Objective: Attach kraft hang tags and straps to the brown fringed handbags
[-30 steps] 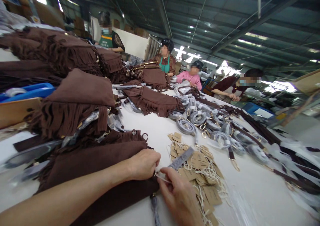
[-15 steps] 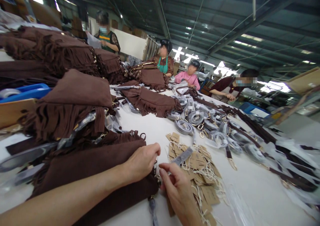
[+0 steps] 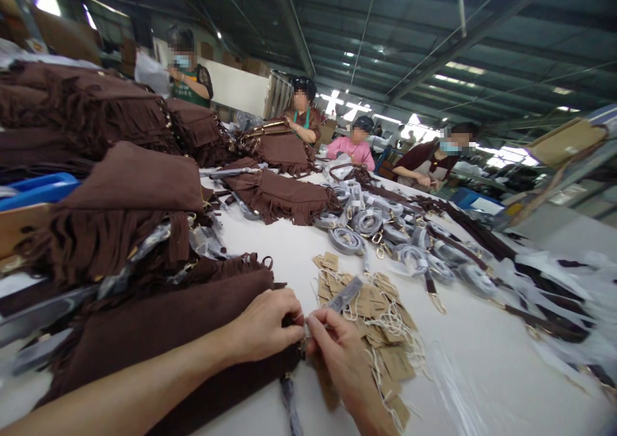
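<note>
A dark brown fringed bag (image 3: 183,333) lies flat in front of me, its right end under my hands. My left hand (image 3: 270,323) reaches across it, thumb and fingers pinched at the metal fitting on the bag's corner. My right hand (image 3: 337,346) pinches at the same spot, fingertips meeting the left's. Between them is a thin white tag string, mostly hidden by the fingers. A brown card tag (image 3: 328,388) shows below my right hand. Just beyond lies a pile of brown card tags (image 3: 385,320) with white strings, a grey wrapped strip (image 3: 346,294) on top.
Wrapped coiled straps (image 3: 347,240) with gold clasps spread over the white table (image 3: 463,352). More fringed bags (image 3: 130,185) are heaped at left, near a blue tape dispenser (image 3: 41,191). Clear plastic strips (image 3: 456,391) lie at right. Several people work along the far side.
My left hand has come down from above the bag's corner to meet my right fingertips. The view has shifted slightly. A person at the back has raised their hands.
</note>
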`<state>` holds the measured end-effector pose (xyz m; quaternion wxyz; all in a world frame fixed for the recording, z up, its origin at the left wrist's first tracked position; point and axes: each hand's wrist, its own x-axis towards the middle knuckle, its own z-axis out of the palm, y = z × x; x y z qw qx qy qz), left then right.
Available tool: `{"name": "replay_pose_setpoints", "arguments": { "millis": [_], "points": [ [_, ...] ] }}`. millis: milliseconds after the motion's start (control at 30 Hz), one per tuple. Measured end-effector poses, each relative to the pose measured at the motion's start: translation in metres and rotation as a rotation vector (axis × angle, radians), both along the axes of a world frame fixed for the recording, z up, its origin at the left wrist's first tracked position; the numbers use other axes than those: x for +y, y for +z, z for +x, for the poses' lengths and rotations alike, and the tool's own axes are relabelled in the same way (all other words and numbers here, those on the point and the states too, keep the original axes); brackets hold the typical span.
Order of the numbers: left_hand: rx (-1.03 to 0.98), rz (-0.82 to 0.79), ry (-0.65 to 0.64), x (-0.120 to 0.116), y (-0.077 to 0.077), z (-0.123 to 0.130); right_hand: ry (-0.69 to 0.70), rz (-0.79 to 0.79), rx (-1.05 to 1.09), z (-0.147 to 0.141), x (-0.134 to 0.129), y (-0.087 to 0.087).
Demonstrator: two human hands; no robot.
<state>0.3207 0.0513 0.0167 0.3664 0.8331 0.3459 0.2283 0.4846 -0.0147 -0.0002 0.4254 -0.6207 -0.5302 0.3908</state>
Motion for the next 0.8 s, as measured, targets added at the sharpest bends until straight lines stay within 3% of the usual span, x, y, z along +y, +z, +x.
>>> {"name": "replay_pose_setpoints", "arguments": {
  "millis": [800],
  "points": [
    [-0.061,-0.121,0.019,0.0044,-0.0025,0.0060,-0.002,0.069,-0.007,-0.0043,0.0013,-0.0006]
  ]
}}
